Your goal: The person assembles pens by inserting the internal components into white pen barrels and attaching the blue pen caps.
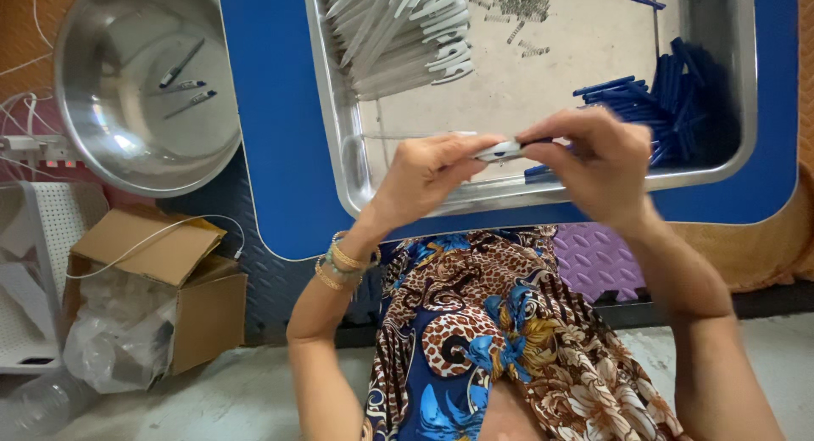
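Observation:
My left hand (pixel 428 174) and my right hand (pixel 598 165) meet over the near rim of a metal tray (pixel 339 127), both pinching one pen (pixel 500 150). The pen's white part shows between the fingertips and a dark blue end disappears under my right fingers. In the tray lie a heap of white pen barrels (pixel 403 30) at the far left, a pile of blue pen parts (pixel 670 93) at the right, and small metal springs (pixel 517 0) at the far side.
The tray rests on a blue table (pixel 271 136). A steel bowl (pixel 144 85) to the left holds three finished pens. On the floor stand an open cardboard box (pixel 178 297) with plastic bags and a white basket (pixel 34 263). Patterned fabric covers my lap.

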